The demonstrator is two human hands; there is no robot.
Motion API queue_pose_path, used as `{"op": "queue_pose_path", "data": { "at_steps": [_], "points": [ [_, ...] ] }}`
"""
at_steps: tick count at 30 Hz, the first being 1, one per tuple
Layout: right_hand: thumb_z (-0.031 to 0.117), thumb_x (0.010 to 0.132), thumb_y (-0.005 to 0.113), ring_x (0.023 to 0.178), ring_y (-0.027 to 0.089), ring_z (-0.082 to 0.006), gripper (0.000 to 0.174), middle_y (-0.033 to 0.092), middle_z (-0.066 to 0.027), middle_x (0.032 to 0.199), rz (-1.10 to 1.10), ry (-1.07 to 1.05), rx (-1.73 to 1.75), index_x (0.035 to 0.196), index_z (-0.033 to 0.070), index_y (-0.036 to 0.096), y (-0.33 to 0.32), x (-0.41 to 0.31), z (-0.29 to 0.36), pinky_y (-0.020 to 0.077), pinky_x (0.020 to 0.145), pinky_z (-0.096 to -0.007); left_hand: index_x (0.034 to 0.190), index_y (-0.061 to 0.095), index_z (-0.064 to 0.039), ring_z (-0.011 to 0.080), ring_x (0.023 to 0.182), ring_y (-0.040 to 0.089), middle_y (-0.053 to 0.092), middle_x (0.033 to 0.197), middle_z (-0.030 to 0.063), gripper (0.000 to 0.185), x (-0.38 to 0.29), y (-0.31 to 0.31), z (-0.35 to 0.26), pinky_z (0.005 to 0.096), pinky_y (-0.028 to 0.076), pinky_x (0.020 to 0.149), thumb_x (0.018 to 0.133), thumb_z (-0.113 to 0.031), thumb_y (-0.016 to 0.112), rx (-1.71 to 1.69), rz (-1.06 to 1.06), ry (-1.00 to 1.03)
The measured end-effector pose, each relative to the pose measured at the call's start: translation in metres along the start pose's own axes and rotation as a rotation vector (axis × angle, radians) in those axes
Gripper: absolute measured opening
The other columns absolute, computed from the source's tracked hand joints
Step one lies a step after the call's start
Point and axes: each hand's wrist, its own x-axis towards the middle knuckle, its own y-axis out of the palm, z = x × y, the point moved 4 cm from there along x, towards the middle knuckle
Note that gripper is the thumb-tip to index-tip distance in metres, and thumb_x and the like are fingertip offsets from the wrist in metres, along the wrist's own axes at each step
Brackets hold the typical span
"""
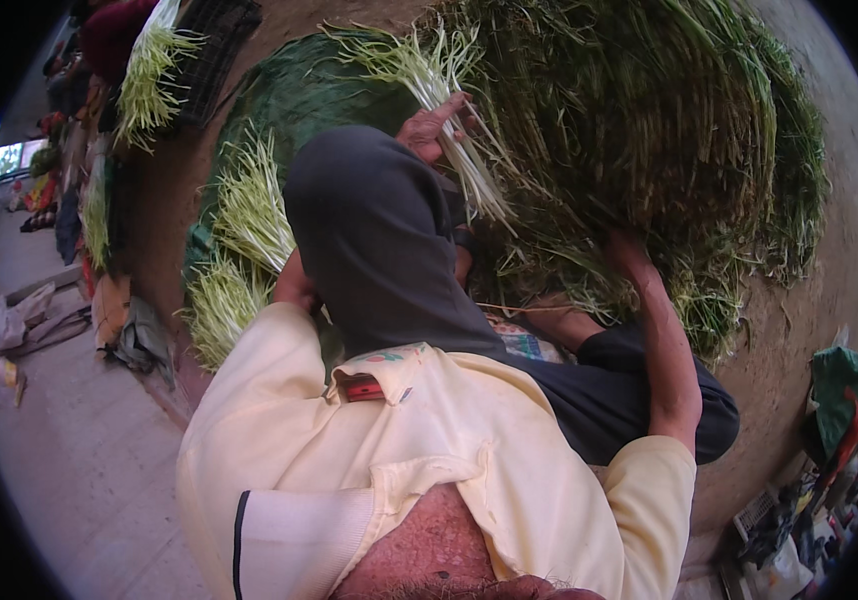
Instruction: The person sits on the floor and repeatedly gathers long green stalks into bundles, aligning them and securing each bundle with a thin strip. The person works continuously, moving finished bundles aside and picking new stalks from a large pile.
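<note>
My left hand [433,129] is closed around a bunch of long greens with white stems [474,176], beyond my raised knee. Their pale green leaf tips fan out towards the top left, over a green plastic sheet. Much of my left forearm is hidden by the knee. At the near edge of a large heap of dark green and brownish long-leaved greens [661,112], my right hand [619,244] reaches in among the leaves. Its fingers are hidden, so what they hold cannot be told. Cleaned-looking pale bunches [253,206] lie left of my knee.
The green sheet [279,82] lies under the pale bunches. Another pale bunch [150,94] is at the upper left beside a dark crate [215,64]. Cloths [145,334] lie on the floor at left. A green bag [841,386] and mixed clutter stand at right.
</note>
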Motion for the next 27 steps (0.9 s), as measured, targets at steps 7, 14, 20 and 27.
{"op": "queue_pose_path", "data": {
  "at_steps": [7, 14, 20, 27],
  "points": [
    [0.004, 0.085, 0.063, 0.099, 0.068, -0.046, 0.024, 0.071, -0.0257, 0.101, 0.006, -0.127, -0.04, 0.108, 0.004, 0.07, -0.082, 0.01, 0.068, 0.0543, 0.081, -0.0516, 0.119, 0.069, -0.01, 0.0145, 0.101, 0.07, 0.073, 0.114, 0.0042, 0.024, 0.007, -0.01, 0.007, 0.0256, 0.046, 0.055, 0.103, -0.027, 0.069, -0.003, 0.068, -0.063],
    [0.019, 0.092, 0.071, 0.092, 0.069, -0.0408, 0.022, 0.069, -0.022, 0.092, -0.225, -0.327, 0.663, 0.105, 0.001, 0.067, -0.129, 0.065, 0.211, 0.0525, 0.076, -0.0487, 0.13, 0.064, -0.009, 0.0154, 0.101, 0.07, 0.073, 0.12, 0.0061, 0.03, -0.001, 0.008, 0.021, 0.0259, 0.054, 0.058, 0.107, -0.029, 0.062, -0.012, 0.124, -0.189],
    [0.019, 0.092, 0.073, 0.085, 0.072, -0.0347, 0.024, 0.073, -0.0188, 0.094, -0.376, -0.311, 0.713, 0.105, 0.0, 0.073, -0.108, 0.098, 0.24, 0.0549, 0.076, -0.0416, 0.123, 0.065, -0.008, 0.0195, 0.101, 0.072, 0.073, 0.119, 0.0093, 0.024, 0.001, 0.008, 0.026, 0.0239, 0.057, 0.056, 0.106, -0.025, 0.063, -0.104, 0.155, -0.242],
    [0.016, 0.09, 0.075, 0.08, 0.072, -0.0358, 0.02, 0.072, -0.0197, 0.085, -0.307, -0.205, 0.779, 0.098, -0.002, 0.075, -0.093, 0.106, 0.237, 0.0549, 0.074, -0.0423, 0.123, 0.069, -0.011, 0.0155, 0.094, 0.071, 0.074, 0.11, 0.005, 0.024, 0.004, 0.0, 0.039, 0.0247, 0.055, 0.058, 0.105, -0.026, 0.066, -0.048, 0.055, -0.261]
  ]
}}
